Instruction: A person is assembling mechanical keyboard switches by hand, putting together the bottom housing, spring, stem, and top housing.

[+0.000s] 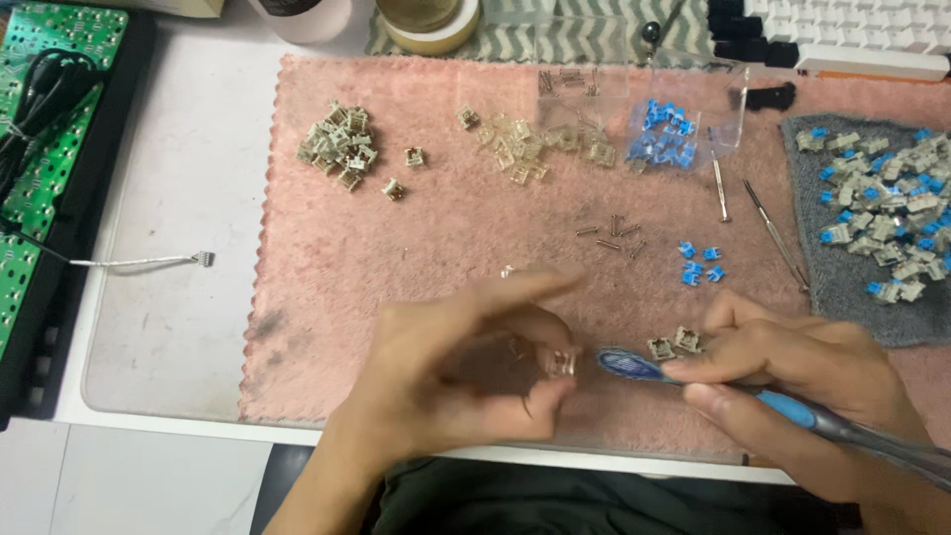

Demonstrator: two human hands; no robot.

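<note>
Standing over the desk rn: left hand (466,372) is pinching a small clear keyboard switch housing (563,363) btwn thumb and fingertips, low-centre over the pink towel mat (327,267). It's blurry so can't tell much more abt the part. Right hand (792,381) is clenched around a blue-and-grey toothbrush (783,406), w/ the brush head (626,365) just beside the housing, maybe touching, can't tell for sure.

Right by the right hand's knuckles there's a couple of beige switch bottoms (676,344) lying on the mat. A bit further up, a few loose blue stems (699,264) and some tiny springs (611,236).

Top of the mat, L to R: pile of beige housings (339,146), pile of clear tops (535,149), then a clear plastic box (644,104) w/ more blue stems in it. Two thin metal tools (753,213) lie near the grey cloth (842,287) on the right, which is loaded w/ assembled blue-stem switches (887,213). Green PCB (45,129) far left, white keyboard (842,35) top right.
</note>
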